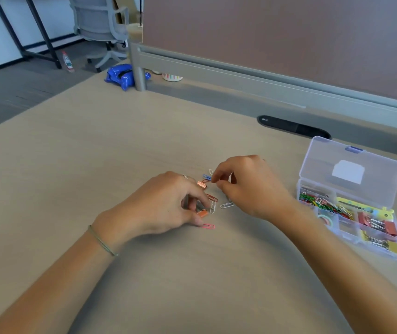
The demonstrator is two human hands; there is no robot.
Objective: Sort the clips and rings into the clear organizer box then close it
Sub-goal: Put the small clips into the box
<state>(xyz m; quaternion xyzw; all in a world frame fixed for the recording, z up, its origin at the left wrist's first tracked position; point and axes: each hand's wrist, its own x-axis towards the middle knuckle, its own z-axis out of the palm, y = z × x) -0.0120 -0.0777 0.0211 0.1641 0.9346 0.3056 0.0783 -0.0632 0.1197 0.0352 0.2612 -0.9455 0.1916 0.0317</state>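
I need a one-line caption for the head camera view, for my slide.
Both hands, left hand and right hand, gather loose paper clips on the desk beside the open organizer box.

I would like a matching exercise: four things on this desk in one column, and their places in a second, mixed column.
1. pink wire paper clip
2. clear plastic organizer box
3. blue crumpled bag
4. black oval cable slot

a. far left desk edge
b. right side, lid open
c. nearest the left hand's thumb
d. behind the box

Pairs: 1-c, 2-b, 3-a, 4-d
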